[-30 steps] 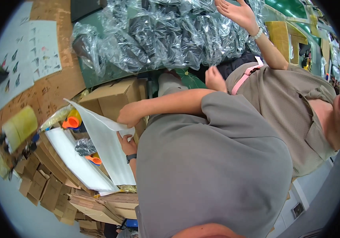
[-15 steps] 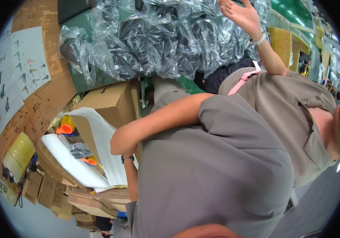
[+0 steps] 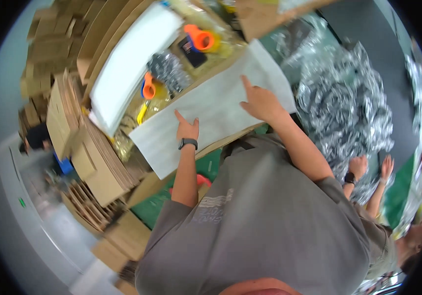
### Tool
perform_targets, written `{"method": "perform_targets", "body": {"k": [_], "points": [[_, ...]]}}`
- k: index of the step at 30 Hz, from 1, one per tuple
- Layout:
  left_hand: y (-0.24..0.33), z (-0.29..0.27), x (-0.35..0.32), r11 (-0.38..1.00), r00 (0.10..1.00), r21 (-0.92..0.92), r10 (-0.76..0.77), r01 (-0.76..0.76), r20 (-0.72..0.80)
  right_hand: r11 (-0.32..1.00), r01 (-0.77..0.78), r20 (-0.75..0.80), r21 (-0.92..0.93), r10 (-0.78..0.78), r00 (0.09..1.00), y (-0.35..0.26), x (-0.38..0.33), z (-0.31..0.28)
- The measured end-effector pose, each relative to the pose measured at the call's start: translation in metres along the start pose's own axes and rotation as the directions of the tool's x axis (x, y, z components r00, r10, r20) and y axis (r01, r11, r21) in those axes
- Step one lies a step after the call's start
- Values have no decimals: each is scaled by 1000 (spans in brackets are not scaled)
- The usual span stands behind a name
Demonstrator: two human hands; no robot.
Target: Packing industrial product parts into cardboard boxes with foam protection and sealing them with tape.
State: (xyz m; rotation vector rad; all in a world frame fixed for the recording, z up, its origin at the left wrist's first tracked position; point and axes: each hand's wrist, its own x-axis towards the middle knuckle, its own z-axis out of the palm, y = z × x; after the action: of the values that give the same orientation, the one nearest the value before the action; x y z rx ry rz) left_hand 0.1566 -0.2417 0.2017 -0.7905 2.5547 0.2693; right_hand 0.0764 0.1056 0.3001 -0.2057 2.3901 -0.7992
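Sheet, white and thin, lies slantwise in front of the person, spread almost flat, its far right corner reaching toward the pile of clear plastic wrapping. A strip of cardboard shows along its near edge; what lies beneath is hidden.

The left hand, a dark watch at its wrist, is on the left half, index finger stretched out and thumb apart. The right hand is on the right half, index finger pointing away from the body, thumb held off to the side. Both grips are wide, and neither appears to pinch anything. How firmly they press cannot be told.

Beyond the far edge are two orange pieces, a dark wrapped bundle and a phone-like black slab. A white stack stands farther left. At right, near the wrapping, are hands of others.

The step in hand looks like spreading and smoothing the sheet. Any next move would seem to call for light, even pressure, or fingertips brought to an edge, so that it neither creases nor slides.
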Motion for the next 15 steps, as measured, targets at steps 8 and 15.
{"method": "perform_targets", "body": {"k": [8,15], "points": [[-72,50,32,914,961,-384,210,-127,181,854,-373,154,-363,450,880,97,128,125],[-153,84,48,933,969,-344,-19,105,245,829,-363,111,-425,446,888,82,162,146]]}}
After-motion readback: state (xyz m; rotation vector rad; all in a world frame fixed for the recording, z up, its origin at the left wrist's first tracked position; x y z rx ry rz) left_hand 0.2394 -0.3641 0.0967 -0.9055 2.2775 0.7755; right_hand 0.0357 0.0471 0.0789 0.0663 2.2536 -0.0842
